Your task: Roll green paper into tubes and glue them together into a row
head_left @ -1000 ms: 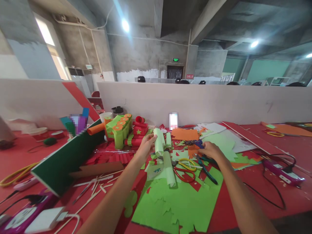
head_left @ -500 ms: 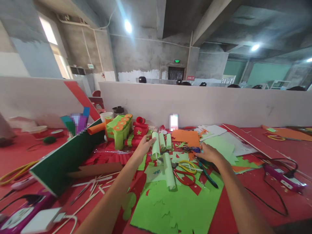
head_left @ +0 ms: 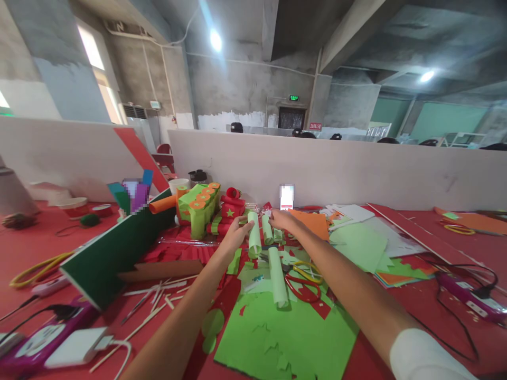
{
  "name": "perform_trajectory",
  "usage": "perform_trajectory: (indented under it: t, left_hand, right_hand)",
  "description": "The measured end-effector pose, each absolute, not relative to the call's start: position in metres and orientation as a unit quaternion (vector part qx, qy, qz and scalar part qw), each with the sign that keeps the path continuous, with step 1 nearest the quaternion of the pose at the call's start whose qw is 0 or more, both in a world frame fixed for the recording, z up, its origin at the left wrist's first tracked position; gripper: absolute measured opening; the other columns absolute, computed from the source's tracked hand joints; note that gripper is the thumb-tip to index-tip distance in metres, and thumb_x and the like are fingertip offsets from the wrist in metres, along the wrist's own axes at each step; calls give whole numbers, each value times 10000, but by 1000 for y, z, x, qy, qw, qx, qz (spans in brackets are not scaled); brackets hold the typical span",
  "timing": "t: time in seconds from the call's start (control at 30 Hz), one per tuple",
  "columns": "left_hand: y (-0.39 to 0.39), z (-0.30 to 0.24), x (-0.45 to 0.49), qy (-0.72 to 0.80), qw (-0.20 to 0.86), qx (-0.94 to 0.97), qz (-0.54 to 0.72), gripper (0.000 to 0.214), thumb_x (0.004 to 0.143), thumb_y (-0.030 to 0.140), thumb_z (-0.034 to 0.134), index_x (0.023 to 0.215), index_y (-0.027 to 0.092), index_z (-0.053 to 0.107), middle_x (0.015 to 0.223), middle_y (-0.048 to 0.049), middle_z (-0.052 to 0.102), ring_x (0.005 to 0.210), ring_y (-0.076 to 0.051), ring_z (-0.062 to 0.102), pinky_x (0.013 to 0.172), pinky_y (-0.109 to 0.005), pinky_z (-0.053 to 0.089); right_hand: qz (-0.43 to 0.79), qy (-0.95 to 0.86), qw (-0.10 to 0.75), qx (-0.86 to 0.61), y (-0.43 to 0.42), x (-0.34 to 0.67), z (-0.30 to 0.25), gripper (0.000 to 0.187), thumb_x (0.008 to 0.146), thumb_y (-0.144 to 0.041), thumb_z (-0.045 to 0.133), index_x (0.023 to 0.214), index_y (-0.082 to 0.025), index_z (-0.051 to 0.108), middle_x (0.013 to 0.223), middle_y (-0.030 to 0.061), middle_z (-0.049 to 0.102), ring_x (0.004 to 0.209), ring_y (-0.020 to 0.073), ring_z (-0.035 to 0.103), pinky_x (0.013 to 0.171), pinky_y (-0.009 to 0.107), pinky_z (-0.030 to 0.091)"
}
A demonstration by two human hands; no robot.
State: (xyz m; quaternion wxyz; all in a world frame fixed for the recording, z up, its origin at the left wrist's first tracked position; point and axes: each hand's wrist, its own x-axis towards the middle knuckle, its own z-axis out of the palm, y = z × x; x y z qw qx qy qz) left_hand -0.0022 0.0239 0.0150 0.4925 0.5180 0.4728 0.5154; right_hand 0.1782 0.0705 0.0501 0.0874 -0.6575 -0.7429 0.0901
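My left hand (head_left: 237,232) is closed on a light green paper tube (head_left: 254,237) that stands tilted on the cluttered table. Just to the right, my right hand (head_left: 284,219) is over two shorter green paper tubes (head_left: 268,230), its fingers bent together near their upper ends. Whether those fingers hold anything is hidden. Another rolled green tube (head_left: 278,277) lies in front, reaching onto a large green sheet (head_left: 289,338) with cut edges. Red-handled scissors (head_left: 303,289) and yellow-handled scissors (head_left: 308,272) lie beside it, partly under my right forearm.
A lit phone (head_left: 287,196) leans against the white partition (head_left: 336,169). Left of my hands are a green and orange paper model (head_left: 198,208), red paper rolls (head_left: 229,211) and a dark green board (head_left: 119,258). Paper scraps (head_left: 360,240) and a purple power strip (head_left: 471,295) lie right.
My right hand has moved left from the tools beside the orange sheet to the short green tubes. My left hand stays on its tube. The view has shifted slightly.
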Motion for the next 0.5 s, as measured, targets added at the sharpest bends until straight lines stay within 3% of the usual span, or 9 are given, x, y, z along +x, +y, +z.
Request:
perform_trajectory:
  t: [0.2, 0.5]
  left_hand:
    - [17, 17, -1, 472, 486, 520, 521, 474, 727, 408, 690, 1110, 163, 557, 691, 23, 542, 526, -106, 494, 519, -228, 422]
    - [18, 20, -2, 466, 494, 517, 521, 414, 784, 356, 639, 1140, 175, 528, 773, -6, 580, 581, -113, 519, 523, -219, 435]
  right_hand:
    - [125, -722, 34, -680, 87, 160, 35, 293, 936, -321, 575, 1182, -162, 578, 1154, 80, 613, 950, 198, 631, 804, 390, 546]
    - [158, -730, 43, -663, 103, 143, 23, 229, 946, -353, 555, 1024, -155, 640, 1000, 51, 666, 825, 156, 647, 744, 334, 550]
